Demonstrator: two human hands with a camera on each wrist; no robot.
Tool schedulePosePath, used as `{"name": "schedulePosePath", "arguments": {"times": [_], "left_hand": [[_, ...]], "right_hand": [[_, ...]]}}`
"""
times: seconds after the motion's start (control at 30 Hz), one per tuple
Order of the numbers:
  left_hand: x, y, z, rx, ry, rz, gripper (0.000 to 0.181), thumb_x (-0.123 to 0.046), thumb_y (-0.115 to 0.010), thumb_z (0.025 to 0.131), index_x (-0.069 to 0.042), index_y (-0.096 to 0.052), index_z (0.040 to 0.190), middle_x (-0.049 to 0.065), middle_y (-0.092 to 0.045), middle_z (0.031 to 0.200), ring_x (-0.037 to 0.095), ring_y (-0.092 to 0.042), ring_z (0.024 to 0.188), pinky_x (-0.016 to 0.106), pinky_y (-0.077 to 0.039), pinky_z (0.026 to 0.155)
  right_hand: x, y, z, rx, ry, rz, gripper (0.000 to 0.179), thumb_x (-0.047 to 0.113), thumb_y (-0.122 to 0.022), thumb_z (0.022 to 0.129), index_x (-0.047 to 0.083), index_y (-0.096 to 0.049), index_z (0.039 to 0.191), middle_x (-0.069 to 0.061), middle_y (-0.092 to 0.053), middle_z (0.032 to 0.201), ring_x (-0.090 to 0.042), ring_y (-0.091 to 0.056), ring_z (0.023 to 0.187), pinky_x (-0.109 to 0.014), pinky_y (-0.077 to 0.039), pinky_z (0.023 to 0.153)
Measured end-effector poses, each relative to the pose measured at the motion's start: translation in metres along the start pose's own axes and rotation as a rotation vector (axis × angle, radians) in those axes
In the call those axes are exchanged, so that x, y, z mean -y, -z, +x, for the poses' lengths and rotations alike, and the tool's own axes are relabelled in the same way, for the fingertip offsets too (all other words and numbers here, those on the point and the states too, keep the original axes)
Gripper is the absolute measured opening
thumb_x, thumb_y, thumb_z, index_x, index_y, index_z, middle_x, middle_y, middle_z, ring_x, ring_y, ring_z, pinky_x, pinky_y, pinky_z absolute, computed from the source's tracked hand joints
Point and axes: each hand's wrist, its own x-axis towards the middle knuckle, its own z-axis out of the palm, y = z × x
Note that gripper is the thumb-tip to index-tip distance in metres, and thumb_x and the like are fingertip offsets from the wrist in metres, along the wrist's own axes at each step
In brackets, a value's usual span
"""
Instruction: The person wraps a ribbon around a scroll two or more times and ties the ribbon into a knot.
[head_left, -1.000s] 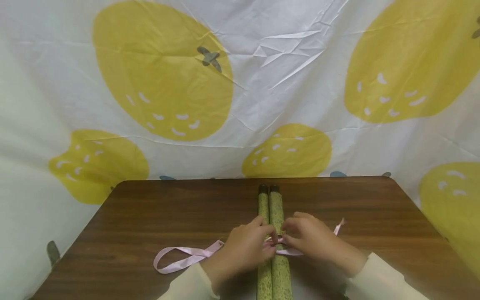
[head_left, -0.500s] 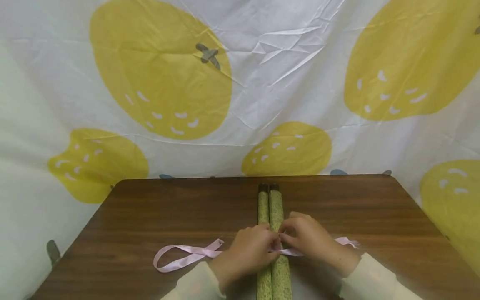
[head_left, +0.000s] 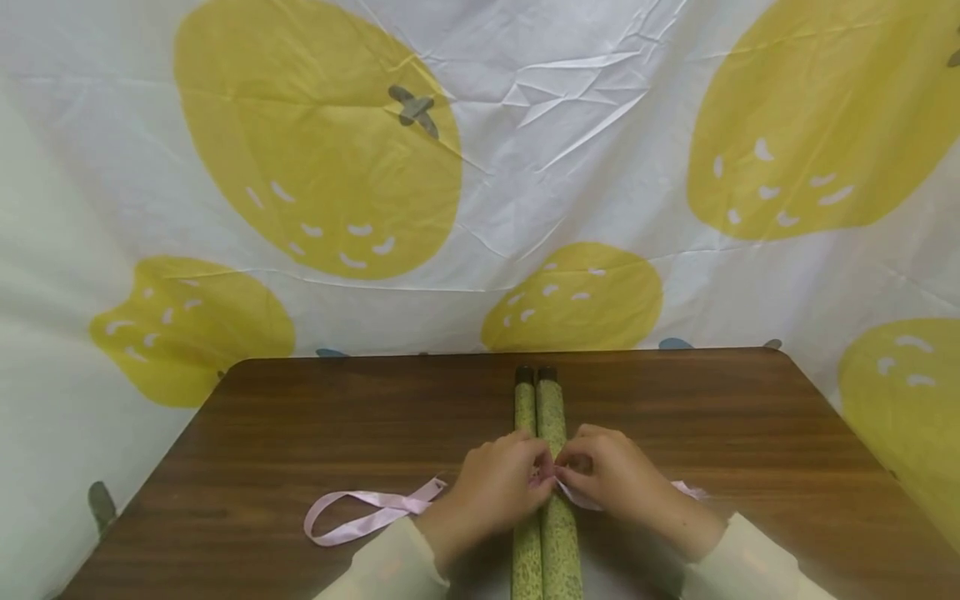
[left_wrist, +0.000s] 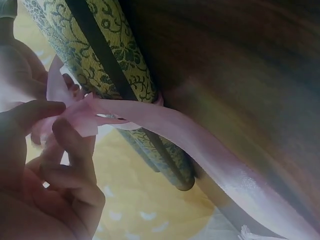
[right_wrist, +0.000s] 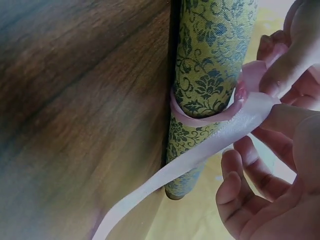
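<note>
Two rolls of yellow-green patterned brocade, like a scroll rolled from both ends, lie side by side: the left roll (head_left: 527, 542) and the right roll (head_left: 561, 542). A pink ribbon (right_wrist: 200, 150) goes round them and is gathered over the top in the left wrist view. My left hand (head_left: 491, 483) pinches a folded part of the ribbon between thumb and finger. Facing it closely, my right hand (head_left: 622, 479) pinches another stretch of ribbon above the right roll. The fingers partly hide the crossing or knot. One ribbon tail (left_wrist: 220, 160) trails onto the table.
The rolls rest on a dark wood-grain table (head_left: 300, 433) and have dark end caps (head_left: 547, 373) at the far end. A ribbon loop (head_left: 352, 529) lies left of my left hand. Behind the table hangs a white cloth (head_left: 570, 192) printed with yellow fruit.
My left hand dipped slightly, then rose again over the rolls. My right hand stays nearly in place, still pinching ribbon. The ribbon end beyond the right wrist has shifted lower.
</note>
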Motion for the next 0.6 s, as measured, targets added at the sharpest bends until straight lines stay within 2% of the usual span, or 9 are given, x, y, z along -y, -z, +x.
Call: {"name": "schedulePosePath", "arguments": {"times": [0.17, 0.3, 0.43, 0.6], "left_hand": [[0.0008, -0.001, 0.0017, -0.017, 0.002, -0.02, 0.013, -0.022, -0.075, 0.08, -0.026, -0.063, 0.082, -0.012, -0.06, 0.073, 0.005, -0.052, 0.062, 0.024, -0.039, 0.052], [0.0013, -0.0022, 0.0019, -0.04, -0.026, -0.028, 0.02, -0.017, -0.076, 0.079, -0.023, -0.064, 0.094, -0.011, -0.06, 0.072, 0.005, -0.052, 0.06, 0.024, -0.039, 0.052], [0.0013, -0.0035, 0.0022, -0.047, -0.06, 0.013, 0.023, -0.016, -0.076, 0.08, -0.022, -0.066, 0.1, -0.01, -0.06, 0.073, 0.005, -0.051, 0.06, 0.023, -0.04, 0.051], [0.0013, -0.006, 0.0026, -0.049, -0.087, 0.081, 0.018, -0.015, -0.075, 0.079, -0.022, -0.069, 0.095, -0.008, -0.061, 0.077, 0.006, -0.053, 0.061, 0.022, -0.04, 0.051]], "right_hand": [[0.0006, 0.0005, -0.0019, 0.006, 0.012, 0.04, 0.005, 0.018, -0.075, 0.088, 0.014, -0.076, 0.086, 0.011, -0.058, 0.079, 0.0, -0.053, 0.07, -0.02, -0.05, 0.064], [0.0007, 0.0011, -0.004, 0.017, 0.031, 0.076, 0.004, 0.015, -0.075, 0.086, 0.011, -0.076, 0.086, 0.009, -0.06, 0.08, 0.001, -0.055, 0.071, -0.021, -0.053, 0.064], [-0.0008, 0.001, -0.005, 0.03, 0.063, 0.13, 0.005, 0.012, -0.075, 0.086, 0.008, -0.074, 0.087, 0.006, -0.061, 0.082, 0.002, -0.056, 0.07, -0.019, -0.054, 0.062], [-0.0009, 0.0005, -0.0047, 0.056, 0.08, 0.194, 0.005, 0.012, -0.074, 0.087, 0.008, -0.073, 0.089, 0.003, -0.063, 0.087, 0.002, -0.055, 0.07, -0.02, -0.053, 0.062]]}}
